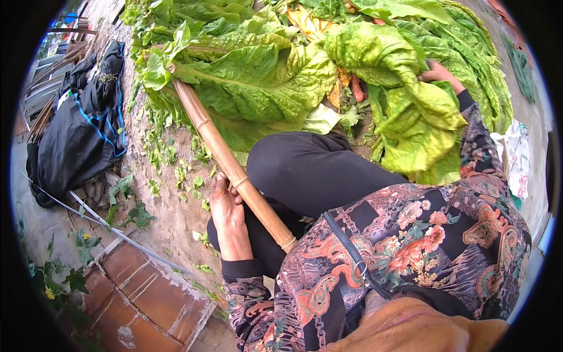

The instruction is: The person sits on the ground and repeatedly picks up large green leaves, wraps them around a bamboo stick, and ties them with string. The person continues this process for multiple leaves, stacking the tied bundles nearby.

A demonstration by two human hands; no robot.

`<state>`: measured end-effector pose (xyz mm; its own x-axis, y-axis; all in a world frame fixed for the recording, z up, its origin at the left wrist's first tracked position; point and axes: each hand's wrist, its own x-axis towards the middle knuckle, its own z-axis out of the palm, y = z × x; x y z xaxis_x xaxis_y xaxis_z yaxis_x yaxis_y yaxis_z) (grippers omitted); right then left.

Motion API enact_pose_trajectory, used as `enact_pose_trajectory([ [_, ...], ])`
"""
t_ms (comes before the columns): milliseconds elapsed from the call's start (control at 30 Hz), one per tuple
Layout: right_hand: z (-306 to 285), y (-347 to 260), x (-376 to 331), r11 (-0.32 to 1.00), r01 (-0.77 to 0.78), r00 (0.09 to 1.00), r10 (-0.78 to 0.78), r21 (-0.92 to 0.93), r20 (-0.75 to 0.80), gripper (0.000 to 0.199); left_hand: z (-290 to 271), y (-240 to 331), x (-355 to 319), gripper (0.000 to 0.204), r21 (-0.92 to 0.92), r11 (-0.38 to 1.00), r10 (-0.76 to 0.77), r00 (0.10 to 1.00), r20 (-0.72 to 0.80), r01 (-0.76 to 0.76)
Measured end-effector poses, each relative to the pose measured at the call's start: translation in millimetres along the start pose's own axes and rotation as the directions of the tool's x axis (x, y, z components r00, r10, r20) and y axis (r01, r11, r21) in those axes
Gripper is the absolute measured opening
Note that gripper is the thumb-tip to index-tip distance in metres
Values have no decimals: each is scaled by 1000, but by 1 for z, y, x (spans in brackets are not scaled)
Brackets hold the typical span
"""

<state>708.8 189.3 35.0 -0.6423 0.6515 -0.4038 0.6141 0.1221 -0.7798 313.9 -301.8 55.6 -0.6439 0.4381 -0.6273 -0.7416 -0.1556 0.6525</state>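
A bamboo pole (220,149) slants from my lap to the far left, with big green leaves that look like tobacco bunched around its far end. My left hand (227,205) is beside the pole's left edge, palm turned up and fingers curled in. Whatever those fingers pinch, if anything, is too small to make out. Over on the right, my right hand (441,75) is closed on some tobacco leaves (410,117), which droop, crumpled, beside my knee. One broad leaf (258,88) spreads flat between the pole and my knee.
A heap of green leaves (469,58) covers the far right. Yellowed leaves (308,23) show among them. Leaf scraps (167,152) litter the ground left of the pole. A black bag with blue cord (76,129), a rusty panel (146,293) and a white bag (517,158) lie around me.
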Motion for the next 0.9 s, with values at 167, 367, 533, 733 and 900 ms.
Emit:
enact_pose_trajectory([
  [167,-58,72,-76,984,-177,982,179,-22,58,63,5,9,31,13,110,993,-31,998,-47,36],
  [367,-77,244,-103,800,-558,776,407,-222,-482,44,35,2,56,8,226,974,15,1000,20,-19],
  [533,16,127,-49,594,-432,806,-83,-679,-586,34,31,-7,51,12,480,839,313,949,-44,-255],
  [733,193,58,21,462,99,962,-271,-881,-34,45,49,13,22,20,803,-342,626,519,582,-488],
  [900,252,121,46,384,47,969,-241,-922,-51,34,90,5,-22,22,562,562,411,795,446,-607],
])
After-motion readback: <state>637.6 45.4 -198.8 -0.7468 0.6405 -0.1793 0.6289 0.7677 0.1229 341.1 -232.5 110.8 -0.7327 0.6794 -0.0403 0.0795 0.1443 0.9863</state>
